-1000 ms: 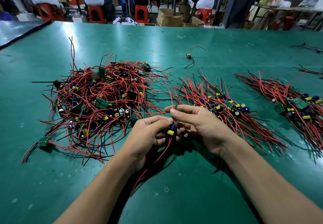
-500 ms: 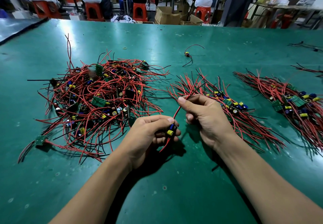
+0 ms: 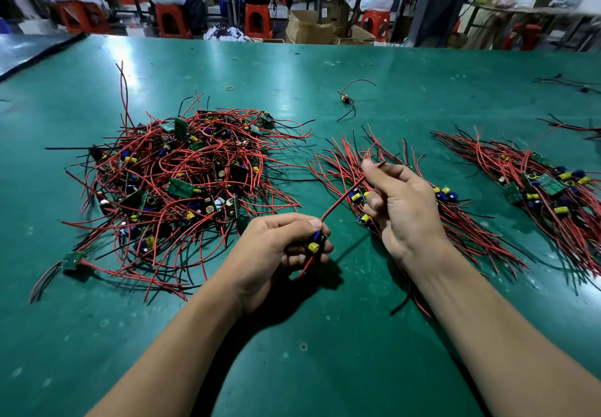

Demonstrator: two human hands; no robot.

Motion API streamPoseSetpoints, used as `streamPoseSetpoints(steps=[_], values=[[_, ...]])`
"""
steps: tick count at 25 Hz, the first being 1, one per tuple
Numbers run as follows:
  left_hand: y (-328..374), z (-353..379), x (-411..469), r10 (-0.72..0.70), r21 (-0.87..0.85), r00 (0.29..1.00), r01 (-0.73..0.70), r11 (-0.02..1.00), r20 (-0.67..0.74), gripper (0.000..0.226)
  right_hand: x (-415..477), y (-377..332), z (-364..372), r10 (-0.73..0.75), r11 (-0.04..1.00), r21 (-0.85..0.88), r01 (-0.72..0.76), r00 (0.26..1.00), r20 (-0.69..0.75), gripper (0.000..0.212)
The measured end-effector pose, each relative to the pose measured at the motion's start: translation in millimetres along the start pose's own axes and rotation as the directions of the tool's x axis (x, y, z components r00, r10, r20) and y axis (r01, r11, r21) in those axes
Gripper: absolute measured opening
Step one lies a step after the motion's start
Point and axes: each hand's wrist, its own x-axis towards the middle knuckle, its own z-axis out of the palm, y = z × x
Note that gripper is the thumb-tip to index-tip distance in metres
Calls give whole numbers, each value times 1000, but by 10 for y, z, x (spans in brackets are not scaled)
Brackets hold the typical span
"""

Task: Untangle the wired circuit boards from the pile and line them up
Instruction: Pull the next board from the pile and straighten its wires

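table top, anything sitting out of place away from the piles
One wired board lies alone far out on the table, apart from the tangled pile, the middle row and the right row. A small yellowish ring lies loose beyond the pile.

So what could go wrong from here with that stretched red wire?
1. The red wire runs straight from the board in the left grip to the right grip pinching it; a hard tug might strain where it joins the board.
2. The right grip hangs over the lined-up row, so sweeping sideways could snag those loose wire ends and muddle the row.
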Motion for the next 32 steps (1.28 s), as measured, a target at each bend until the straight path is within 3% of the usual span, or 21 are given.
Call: streamPoseSetpoints(steps=[2, 5, 7, 9, 12, 15, 18, 22, 26, 28, 30, 32], values=[[-5, -5, 3, 0, 2, 1000, 0, 1000, 2, 8, -9, -91, 4, 174, 976, 125, -178, 984, 48, 29], [-12, -18, 9, -2, -16, 1000, 2, 1000, 1, 7, -12, -207, -6, 417, 828, 311, -467, 883, 216, 27], [-21, -23, 7, 0, -3, 1000, 0, 1000, 4, 6, -14, -245, -30, 480, 733, 376, -567, 822, 305, 25], [-25, -21, 5, 9, -10, 1000, -9, 1000, 1, 5, -15, -252, -41, 480, 713, 397, -577, 816, 323, 24], [-26, -24, 19, 5, -35, 1000, -6, 999, -26, 13, -32, -213, -2, 385, 841, 313, -441, 895, 226, 20], [-34, -20, 33, 8, -42, 999, -10, 999, -37, 13, -72, -152, 41, 262, 958, 82, -273, 957, 126, 25], [-23, 11, 28, 19, -52, 997, -22, 998, -73, 24, -107, -95, 37, 191, 979, -95, -181, 975, 115, 43], [50, 79, 28, -67, -176, 993, 49, 983, -97, 64, -148, -38, 61, 135, 976, -194, -100, 976, 173, 46], [74, 46, 63, -109, -241, 992, 90, 966, -69, 81, -137, 6, 51, 77, 958, -286, -22, 981, 180, 30], [60, 33, 81, -112, -239, 992, 95, 966, -60, 82, -156, 32, 23, 19, 865, -492, 105, 971, 240, 24], [41, 14, 91, -109, -223, 993, 95, 970, -51, 82, -187, 93, 3, -24, 650, -694, 309, 921, 388, 38], [47, 12, 66, -89, -197, 996, 83, 977, -24, 79, -217, 161, 4, -103, 422, -753, 505, 851, 514, 44]])
